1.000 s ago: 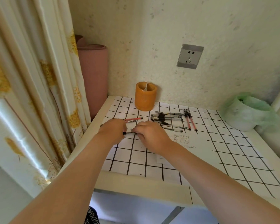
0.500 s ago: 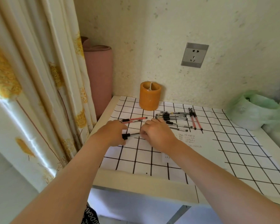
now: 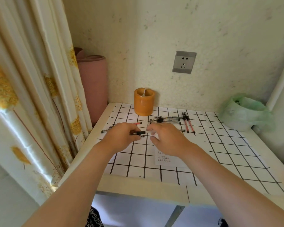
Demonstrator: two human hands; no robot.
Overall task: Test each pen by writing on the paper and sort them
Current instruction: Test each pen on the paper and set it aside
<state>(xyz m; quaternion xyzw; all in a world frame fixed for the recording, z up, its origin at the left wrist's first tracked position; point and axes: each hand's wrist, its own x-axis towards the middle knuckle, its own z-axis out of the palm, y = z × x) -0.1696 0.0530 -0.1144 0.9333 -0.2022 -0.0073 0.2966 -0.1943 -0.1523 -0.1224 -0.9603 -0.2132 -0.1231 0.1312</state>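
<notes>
Two hands pull a pen apart above the left part of a gridded table.

The left hand (image 3: 120, 136) pinches the black pen (image 3: 138, 133), which lies left to right, its dark end toward the right hand (image 3: 166, 138); that hand's grip cannot be told. More pens (image 3: 166, 120) lie by an orange holder (image 3: 144, 101), and the paper (image 3: 168, 158) lies under the right wrist. A curtain (image 3: 31, 95) hangs left; a wall socket (image 3: 184, 62) sits above.

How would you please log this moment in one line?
left hand: holds black pen | right hand: at pen's clear end | paper: marked
</notes>
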